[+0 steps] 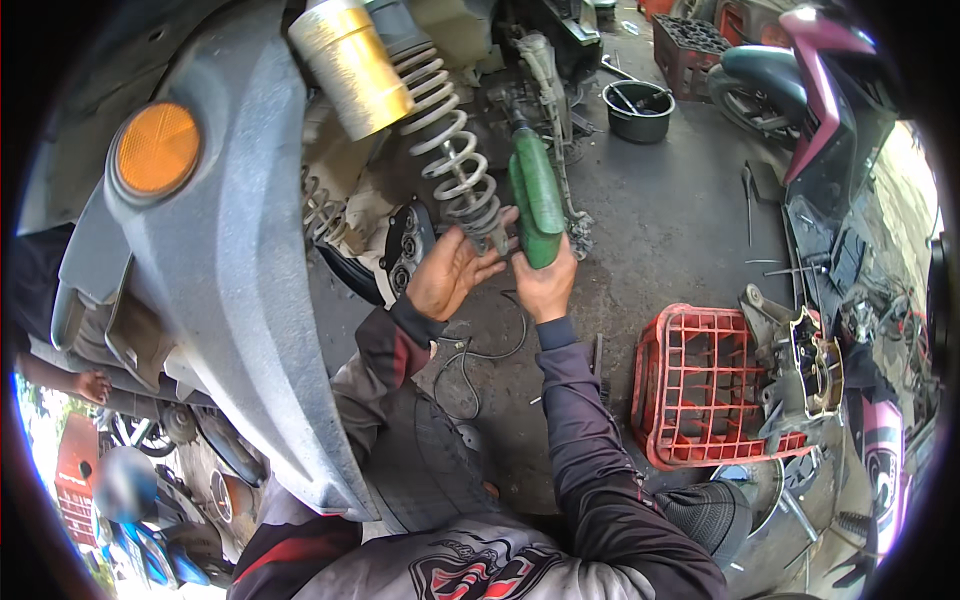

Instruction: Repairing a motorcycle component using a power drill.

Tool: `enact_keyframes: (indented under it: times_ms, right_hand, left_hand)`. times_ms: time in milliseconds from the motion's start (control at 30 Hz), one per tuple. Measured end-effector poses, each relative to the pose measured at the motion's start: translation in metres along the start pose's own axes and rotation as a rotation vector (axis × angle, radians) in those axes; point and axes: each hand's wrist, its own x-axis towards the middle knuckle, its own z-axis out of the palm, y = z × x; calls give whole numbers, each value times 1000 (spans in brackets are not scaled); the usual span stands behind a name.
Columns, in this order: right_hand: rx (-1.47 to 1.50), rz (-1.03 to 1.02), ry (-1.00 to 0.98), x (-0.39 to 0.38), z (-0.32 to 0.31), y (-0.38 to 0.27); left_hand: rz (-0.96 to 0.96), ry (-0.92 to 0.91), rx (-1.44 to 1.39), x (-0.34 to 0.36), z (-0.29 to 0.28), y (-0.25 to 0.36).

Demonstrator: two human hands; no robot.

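A shock absorber with a bare coil spring (452, 150) and a gold canister (355, 70) hangs down in front of me. My left hand (447, 278) is at its lower end, thumb and fingers around the bottom mount. Beside it, my right hand (546, 283) grips the base of a green tool (537, 190), which stands nearly upright with its narrow dark end pointing away. The tool's exact kind is hard to make out. Left of the spring, a grey vehicle body panel (235, 220) with a round orange reflector (158, 148) reaches down toward me.
A red plastic crate (690, 385) bears a metal engine casing (805, 375) on the right. Farther off stand a black tub with tools (640, 112) and a pink-and-black motorcycle (825, 90). A dark cable (470, 365) lies on the floor. Another person's hand (93, 387) shows at far left.
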Motion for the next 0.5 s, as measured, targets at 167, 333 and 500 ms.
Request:
enact_keyframes:
  times_ms: [167, 333, 500]
  right_hand:
    - [-19, -2, -27, -1, 6, -17]
    - [-44, 3, -22, -1, 9, -20]
    - [0, 61, -22, -16, 10, -16]
  left_hand:
    - [89, 72, -7, -5, -3, 6]
    - [85, 119, 28, -1, -4, 6]
    - [43, 140, 32, -6, -5, 7]
